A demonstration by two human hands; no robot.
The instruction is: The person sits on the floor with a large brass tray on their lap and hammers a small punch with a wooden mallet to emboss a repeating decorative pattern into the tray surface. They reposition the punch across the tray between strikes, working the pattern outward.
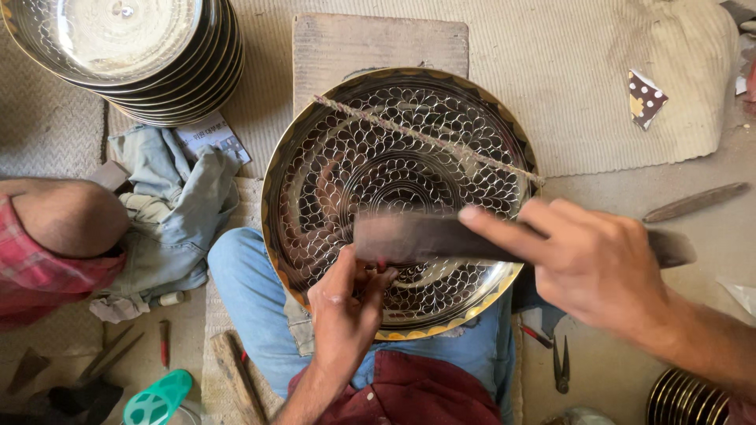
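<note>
A large round metal plate (331,165) with an engraved scale pattern and a gold rim rests on my lap and a wooden block (378,43). A thin twisted cord (425,140) stretches across its upper part. My right hand (594,264) is shut on a flat dark wooden mallet (417,236), blurred with motion, its index finger laid along it. My left hand (346,303) pinches a small thin chisel against the plate's lower part, right under the mallet's head.
A stack of similar plates (126,55) stands at top left, more plates (689,397) at bottom right. Crumpled cloth (169,208) and another person's knee (67,216) lie left. Pliers (561,366), small tools (164,342), a wooden stick (693,202) and a teal object (157,397) are on the floor.
</note>
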